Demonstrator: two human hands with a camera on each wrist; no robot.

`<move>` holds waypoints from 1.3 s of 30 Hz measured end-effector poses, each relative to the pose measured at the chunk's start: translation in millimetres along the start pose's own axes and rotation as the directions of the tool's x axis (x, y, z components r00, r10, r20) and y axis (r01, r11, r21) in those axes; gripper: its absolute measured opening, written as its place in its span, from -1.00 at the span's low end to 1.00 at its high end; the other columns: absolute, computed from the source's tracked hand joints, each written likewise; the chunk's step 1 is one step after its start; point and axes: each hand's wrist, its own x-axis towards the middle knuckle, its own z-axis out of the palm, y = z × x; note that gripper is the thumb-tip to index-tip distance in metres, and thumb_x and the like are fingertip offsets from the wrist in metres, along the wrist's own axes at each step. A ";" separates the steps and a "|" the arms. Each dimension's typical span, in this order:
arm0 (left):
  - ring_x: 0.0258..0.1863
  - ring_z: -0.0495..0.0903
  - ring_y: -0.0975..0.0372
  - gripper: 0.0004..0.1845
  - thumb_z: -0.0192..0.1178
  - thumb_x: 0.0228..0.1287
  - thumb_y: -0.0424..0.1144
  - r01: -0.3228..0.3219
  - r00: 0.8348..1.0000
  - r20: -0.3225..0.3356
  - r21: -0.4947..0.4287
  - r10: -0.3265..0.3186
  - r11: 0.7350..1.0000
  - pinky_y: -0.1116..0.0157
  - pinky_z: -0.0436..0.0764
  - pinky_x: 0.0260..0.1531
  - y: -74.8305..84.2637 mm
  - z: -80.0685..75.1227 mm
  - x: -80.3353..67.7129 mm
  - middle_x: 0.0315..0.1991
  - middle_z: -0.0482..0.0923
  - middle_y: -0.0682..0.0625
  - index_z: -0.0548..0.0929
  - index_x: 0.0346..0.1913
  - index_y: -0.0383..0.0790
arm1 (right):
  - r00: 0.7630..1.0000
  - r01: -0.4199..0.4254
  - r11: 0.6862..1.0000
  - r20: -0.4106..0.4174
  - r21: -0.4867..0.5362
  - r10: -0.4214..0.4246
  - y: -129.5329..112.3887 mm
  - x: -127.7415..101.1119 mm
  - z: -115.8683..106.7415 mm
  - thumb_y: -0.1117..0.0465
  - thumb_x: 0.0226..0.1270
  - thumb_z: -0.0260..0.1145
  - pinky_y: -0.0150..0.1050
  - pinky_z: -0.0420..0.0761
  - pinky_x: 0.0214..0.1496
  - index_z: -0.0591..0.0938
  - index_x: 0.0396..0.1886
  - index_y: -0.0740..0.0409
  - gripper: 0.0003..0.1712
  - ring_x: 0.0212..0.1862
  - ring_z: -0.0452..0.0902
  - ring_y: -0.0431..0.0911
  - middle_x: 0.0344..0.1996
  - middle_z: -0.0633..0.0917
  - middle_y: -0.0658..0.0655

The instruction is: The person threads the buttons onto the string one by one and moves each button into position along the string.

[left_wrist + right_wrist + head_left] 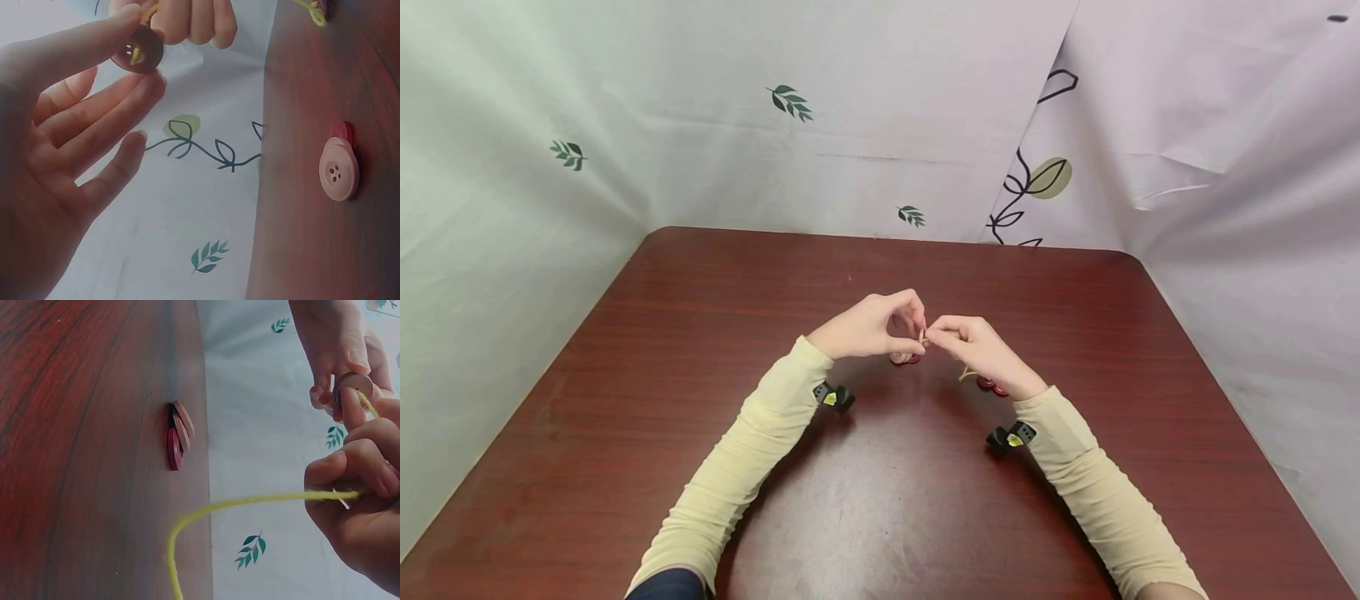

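Above the tabletop (700,350), my left hand (865,329) pinched a small, stiff button (139,50) by its rim; my right hand (977,350) pinched limp yellow yarn (250,501).

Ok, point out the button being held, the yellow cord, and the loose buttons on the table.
held button (139,50), left wrist view, on its brown face beside the holes.
yellow cord (250,500), right wrist view, mid-length of the strand.
loose buttons (339,169), left wrist view, on the pink top button's face.
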 end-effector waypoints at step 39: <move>-0.38 0.54 0.30 -0.94 0.25 0.28 -0.30 -0.059 0.991 -0.104 0.196 0.080 0.979 0.41 0.50 -0.30 -1.2 0.2 1.7 -0.35 0.64 0.02 0.58 -0.29 -0.20 | 0.999 -0.028 0.988 -0.037 0.152 0.034 8.2 1.2 -4.0 0.08 0.42 0.21 -0.33 0.22 -0.52 0.57 -0.14 0.18 -0.75 -0.60 0.17 -0.21 -0.73 0.30 -0.07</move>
